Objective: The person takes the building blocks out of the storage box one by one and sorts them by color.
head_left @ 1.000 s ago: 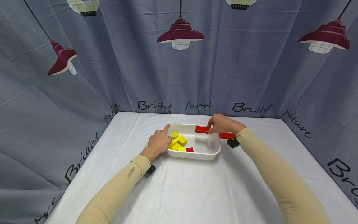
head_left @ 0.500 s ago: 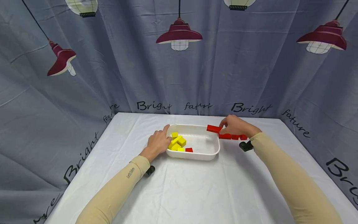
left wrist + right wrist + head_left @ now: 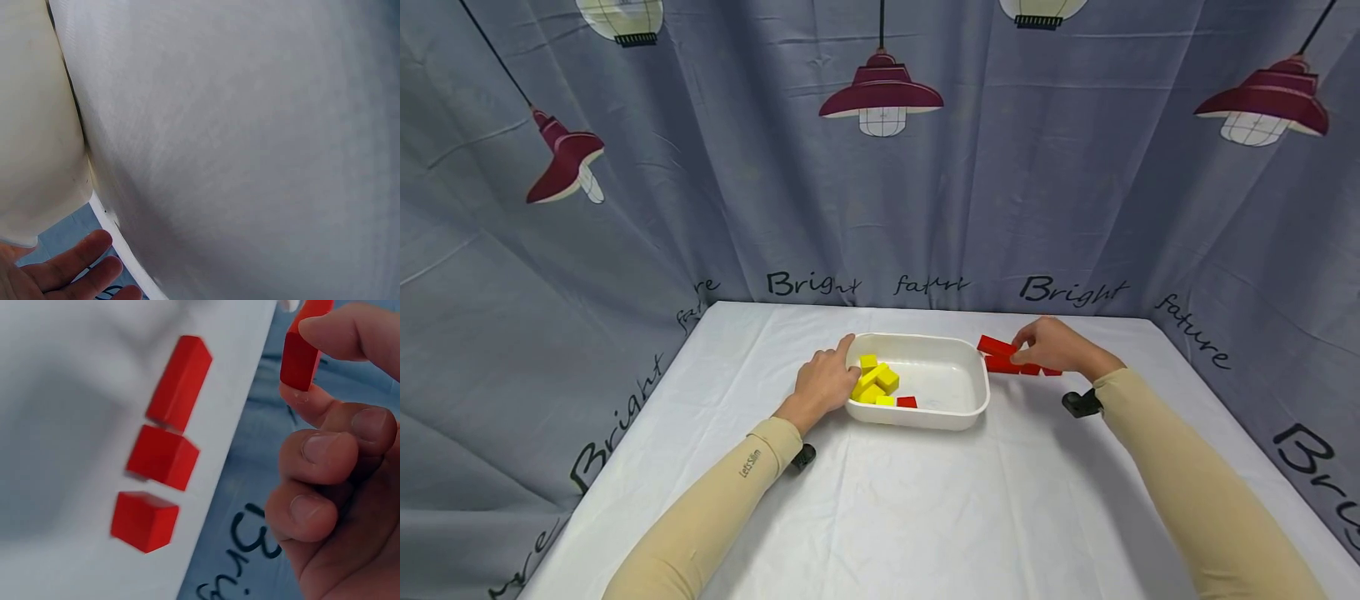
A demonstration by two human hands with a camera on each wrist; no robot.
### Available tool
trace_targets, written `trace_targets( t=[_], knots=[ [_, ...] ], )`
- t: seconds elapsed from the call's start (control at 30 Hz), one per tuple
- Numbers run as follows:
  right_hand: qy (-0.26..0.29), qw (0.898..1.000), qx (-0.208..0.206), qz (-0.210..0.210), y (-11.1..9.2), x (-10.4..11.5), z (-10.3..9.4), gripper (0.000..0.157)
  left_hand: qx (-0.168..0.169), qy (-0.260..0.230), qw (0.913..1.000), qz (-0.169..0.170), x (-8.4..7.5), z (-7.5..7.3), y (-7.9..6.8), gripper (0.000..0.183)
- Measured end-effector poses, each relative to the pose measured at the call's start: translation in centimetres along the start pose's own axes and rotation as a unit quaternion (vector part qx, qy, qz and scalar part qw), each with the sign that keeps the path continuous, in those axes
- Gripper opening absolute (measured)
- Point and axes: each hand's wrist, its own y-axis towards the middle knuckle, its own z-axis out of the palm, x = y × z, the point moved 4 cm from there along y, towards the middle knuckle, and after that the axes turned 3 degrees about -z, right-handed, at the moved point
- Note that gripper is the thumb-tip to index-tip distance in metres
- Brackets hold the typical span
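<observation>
Pinching a red block, my right hand was just right of the white tray, near three other red blocks. My left hand, fingers extended, touched the tray's left end.

On a white bench, a tray of yellow blocks and one red block is held by the left hand; a red bar is pinched by the right hand near other red blocks.
</observation>
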Motion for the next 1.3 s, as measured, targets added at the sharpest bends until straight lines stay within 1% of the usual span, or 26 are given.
trace_targets(
  t=[0.13, 0.23, 0.47, 0.53, 0.67, 0.8, 0.9, 1.17, 1.3],
  knots=[
    [0.011, 1.0, -0.002, 0.01, -0.3, -1.2, 0.3, 0.039, -0.001, -0.002, 1.0, 0.002, 0.0, 0.1, 0.0, 0.064],
    [0.015, 1.0, 0.002, 0.01, -0.4, -2.0, 0.7, 0.039, -0.002, -0.003, 1.0, 0.002, 0.0, 0.1, 0.0, 0.064],
    [0.004, 1.0, -0.002, 0.004, -0.1, -3.6, 1.8, 0.04, -0.002, -0.002, 1.0, -0.001, -0.1, -0.1, -0.1, 0.064],
    [0.002, 1.0, 0.0, 0.006, -0.1, -3.8, 2.2, 0.038, -0.001, -0.001, 1.0, -0.001, -0.1, 0.0, -0.1, 0.064],
    [0.007, 1.0, 0.012, 0.024, 0.1, -4.2, 3.1, 0.036, -0.001, -0.001, 1.0, -0.002, 0.0, -0.1, -0.2, 0.064],
    [0.007, 0.999, 0.02, 0.041, 0.1, -4.6, 3.9, 0.038, -0.001, -0.002, 1.0, -0.001, 0.0, 0.0, -0.2, 0.065],
    [0.008, 0.999, 0.019, 0.048, 0.1, -4.8, 4.3, 0.038, 0.0, -0.003, 1.0, -0.002, 0.0, 0.0, -0.2, 0.065],
    [0.003, 0.999, 0.011, 0.033, 0.1, -4.7, 4.9, 0.035, 0.002, -0.001, 1.0, -0.002, -0.1, 0.0, -0.1, 0.065],
    [-0.002, 0.999, 0.007, 0.033, 0.2, -4.7, 5.0, 0.036, 0.001, 0.0, 1.0, -0.001, -0.2, 0.0, 0.0, 0.065]
  ],
)
